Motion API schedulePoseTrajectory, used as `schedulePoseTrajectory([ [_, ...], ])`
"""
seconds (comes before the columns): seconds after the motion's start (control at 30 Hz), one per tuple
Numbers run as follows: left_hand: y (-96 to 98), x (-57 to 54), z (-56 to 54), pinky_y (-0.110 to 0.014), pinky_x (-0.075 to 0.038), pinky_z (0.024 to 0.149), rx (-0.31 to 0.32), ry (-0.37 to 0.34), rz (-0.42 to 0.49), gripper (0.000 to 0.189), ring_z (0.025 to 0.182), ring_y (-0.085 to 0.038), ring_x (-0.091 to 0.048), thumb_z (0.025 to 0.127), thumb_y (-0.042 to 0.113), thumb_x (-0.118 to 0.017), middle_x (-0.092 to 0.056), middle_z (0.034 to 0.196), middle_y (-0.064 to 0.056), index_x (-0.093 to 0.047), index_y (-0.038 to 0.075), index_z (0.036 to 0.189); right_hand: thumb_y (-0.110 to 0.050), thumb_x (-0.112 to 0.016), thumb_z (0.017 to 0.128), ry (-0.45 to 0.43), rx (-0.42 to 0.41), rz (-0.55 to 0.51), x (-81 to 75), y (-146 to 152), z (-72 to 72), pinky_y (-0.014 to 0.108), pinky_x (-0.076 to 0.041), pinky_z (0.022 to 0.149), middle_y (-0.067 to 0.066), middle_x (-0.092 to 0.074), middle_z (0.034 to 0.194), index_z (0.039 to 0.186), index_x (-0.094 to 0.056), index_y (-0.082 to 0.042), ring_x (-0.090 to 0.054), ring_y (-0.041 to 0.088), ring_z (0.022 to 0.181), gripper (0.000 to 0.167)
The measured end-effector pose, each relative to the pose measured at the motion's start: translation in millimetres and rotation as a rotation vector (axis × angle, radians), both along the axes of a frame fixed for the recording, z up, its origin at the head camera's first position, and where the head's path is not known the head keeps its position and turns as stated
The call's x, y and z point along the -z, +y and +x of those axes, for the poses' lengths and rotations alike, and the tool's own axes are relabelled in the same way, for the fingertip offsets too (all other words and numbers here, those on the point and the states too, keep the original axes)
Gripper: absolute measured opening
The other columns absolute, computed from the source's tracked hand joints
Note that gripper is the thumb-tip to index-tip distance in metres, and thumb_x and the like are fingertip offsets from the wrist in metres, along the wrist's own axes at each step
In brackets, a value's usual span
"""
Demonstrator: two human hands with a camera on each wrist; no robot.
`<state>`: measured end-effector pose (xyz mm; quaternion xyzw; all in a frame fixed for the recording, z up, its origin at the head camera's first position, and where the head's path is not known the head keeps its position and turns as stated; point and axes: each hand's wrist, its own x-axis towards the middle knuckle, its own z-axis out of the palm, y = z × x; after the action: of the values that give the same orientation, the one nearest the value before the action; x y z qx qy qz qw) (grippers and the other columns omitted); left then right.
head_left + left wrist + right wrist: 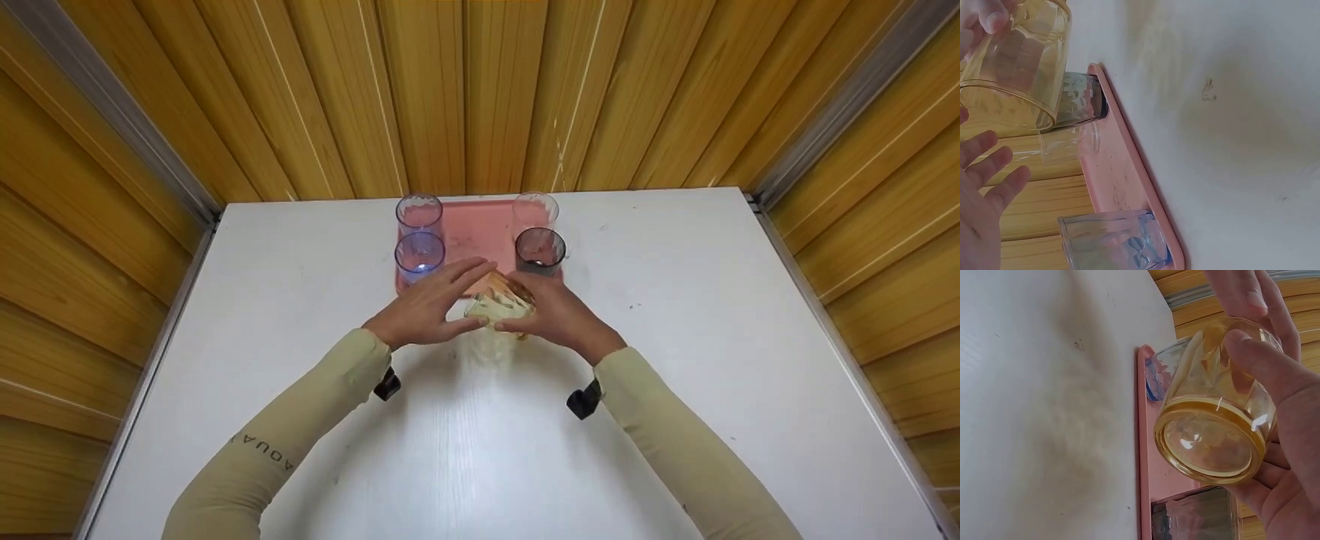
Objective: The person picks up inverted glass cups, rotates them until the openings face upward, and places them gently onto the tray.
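A clear yellow drinking glass is tilted above the table, its base towards the right wrist camera. My right hand grips it, with the thumb on the near side and the fingers curled around the far side. My left hand is close to the glass's rim, its fingers spread and relaxed. In the head view the glass shows between both hands, partly hidden by them. Whether the left fingertips touch it is not clear.
Behind the hands lies a pink tray. On its left side stand a purplish glass and a blue glass; on its right, a clear glass and a dark grey glass. Wood-look panels border the white table.
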<state>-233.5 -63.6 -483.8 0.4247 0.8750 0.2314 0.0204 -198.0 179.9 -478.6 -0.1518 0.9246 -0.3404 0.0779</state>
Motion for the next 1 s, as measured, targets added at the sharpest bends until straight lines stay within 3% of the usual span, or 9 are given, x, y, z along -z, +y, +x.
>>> schedulePoseTrajectory([
  [0.23, 3.7, -1.2, 1.4, -0.059, -0.037, 0.108, -0.066, -0.206, 0.094, 0.066, 0.143, -0.022, -0.036, 0.093, 0.061, -0.046, -0.018, 0.161, 0.014, -0.01, 0.055, 0.148, -0.047, -0.08, 0.074, 0.087, 0.012, -0.036, 2.2, 0, 0.9, 0.053, -0.027, 0.116, -0.001, -0.061, 0.13, 0.139, -0.048, -0.02, -0.058, 0.017, 0.118, 0.078],
  [0.4, 6.9, -3.5, 0.9, -0.05, -0.044, 0.106, -0.07, -0.331, 0.18, 0.059, 0.143, -0.02, -0.035, 0.096, 0.057, -0.044, -0.019, 0.16, 0.015, -0.014, 0.056, 0.146, -0.05, -0.079, 0.073, 0.093, 0.017, -0.063, 2.5, 0, 1.5, 0.05, -0.04, 0.109, 0.002, -0.059, 0.133, 0.139, -0.047, -0.02, -0.058, 0.02, 0.118, 0.079],
  [0.47, 7.6, -4.0, 0.3, -0.048, -0.044, 0.106, -0.071, -0.35, 0.196, 0.06, 0.144, -0.018, -0.033, 0.095, 0.058, -0.045, -0.019, 0.159, 0.018, -0.015, 0.055, 0.146, -0.051, -0.079, 0.073, 0.094, 0.018, -0.067, 2.6, 0, 2.1, 0.051, -0.04, 0.109, 0.002, -0.058, 0.135, 0.14, -0.046, -0.021, -0.057, 0.02, 0.119, 0.08],
  [0.53, 8.4, -4.6, 0.0, -0.047, -0.044, 0.107, -0.067, -0.357, 0.21, 0.061, 0.144, -0.016, -0.032, 0.094, 0.058, -0.047, -0.02, 0.158, 0.018, -0.016, 0.053, 0.147, -0.05, -0.079, 0.073, 0.119, 0.01, -0.069, 3.0, 0, 2.8, 0.055, -0.032, 0.113, 0.002, -0.057, 0.136, 0.14, -0.046, -0.021, -0.056, 0.019, 0.121, 0.08],
  [0.7, 10.4, -5.3, 0.6, -0.054, -0.042, 0.107, -0.084, -0.367, 0.211, 0.064, 0.141, -0.02, -0.036, 0.092, 0.059, -0.051, -0.021, 0.157, 0.02, -0.017, 0.055, 0.145, -0.047, -0.08, 0.073, 0.187, -0.023, -0.084, 4.4, 1, 4.0, 0.065, -0.014, 0.116, 0.004, -0.058, 0.135, 0.14, -0.046, -0.019, -0.056, 0.02, 0.122, 0.08],
  [0.77, 11.1, -5.4, 0.7, -0.058, -0.04, 0.106, -0.096, -0.368, 0.203, 0.064, 0.141, -0.021, -0.037, 0.091, 0.058, -0.053, -0.021, 0.157, 0.021, -0.017, 0.057, 0.144, -0.047, -0.08, 0.073, 0.198, -0.026, -0.082, 4.4, 2, 4.3, 0.066, -0.011, 0.116, 0.004, -0.058, 0.136, 0.141, -0.046, -0.019, -0.056, 0.02, 0.123, 0.081],
  [0.9, 12.6, -5.6, 0.8, -0.058, -0.042, 0.105, -0.106, -0.354, 0.195, 0.065, 0.137, -0.021, -0.042, 0.091, 0.054, -0.055, -0.024, 0.156, 0.021, -0.017, 0.058, 0.144, -0.046, -0.081, 0.072, 0.201, -0.025, -0.08, 4.2, 2, 4.5, 0.063, -0.017, 0.117, 0.002, -0.056, 0.137, 0.141, -0.045, -0.018, -0.054, 0.02, 0.125, 0.083],
  [1.0, 13.6, -5.9, 0.6, -0.056, -0.044, 0.103, -0.103, -0.342, 0.189, 0.065, 0.133, -0.02, -0.046, 0.092, 0.053, -0.056, -0.026, 0.155, 0.02, -0.017, 0.059, 0.143, -0.046, -0.082, 0.072, 0.184, -0.019, -0.089, 4.4, 3, 4.7, 0.055, -0.03, 0.114, 0.002, -0.055, 0.138, 0.142, -0.044, -0.018, -0.053, 0.02, 0.125, 0.084],
])
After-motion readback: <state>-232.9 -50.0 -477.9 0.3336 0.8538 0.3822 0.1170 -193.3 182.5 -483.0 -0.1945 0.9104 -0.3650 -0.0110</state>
